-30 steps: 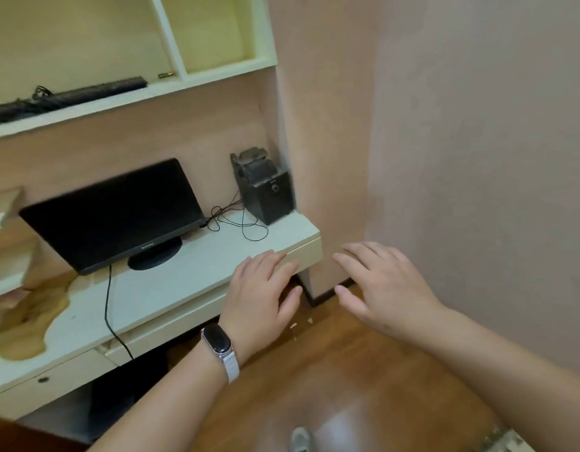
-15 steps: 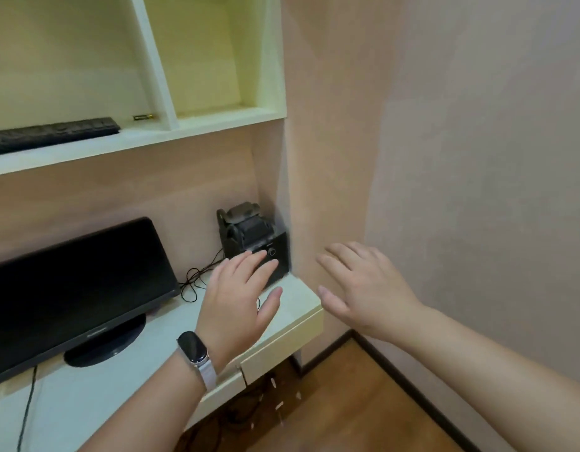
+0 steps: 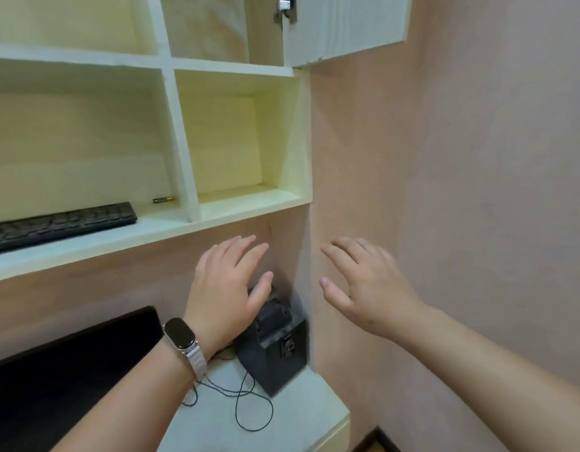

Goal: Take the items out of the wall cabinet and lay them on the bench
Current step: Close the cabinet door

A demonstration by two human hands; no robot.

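1. Both hands are up in front of me: left hand [image 3: 230,285] and right hand [image 3: 363,288] are flat, fingers loose, gripping nothing.
2. This looks like the reach step, with nothing lifted off the cabinet [image 3: 256,207] yet.
3. The keyboard [image 3: 60,223] lies on the shelf at nine o'clock, with a small battery [image 3: 163,200] just beside its right end.
4. Next move, I reckon: left hand goes up towards ten o'clock, curls round the keyboard's near edge, then carries it down to the bench [image 3: 301,415] at six.

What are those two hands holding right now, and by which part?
Nothing. The left hand and right hand are both raised with fingers straight and empty; the left merely overlaps the black box in view, no fingers curled round it.
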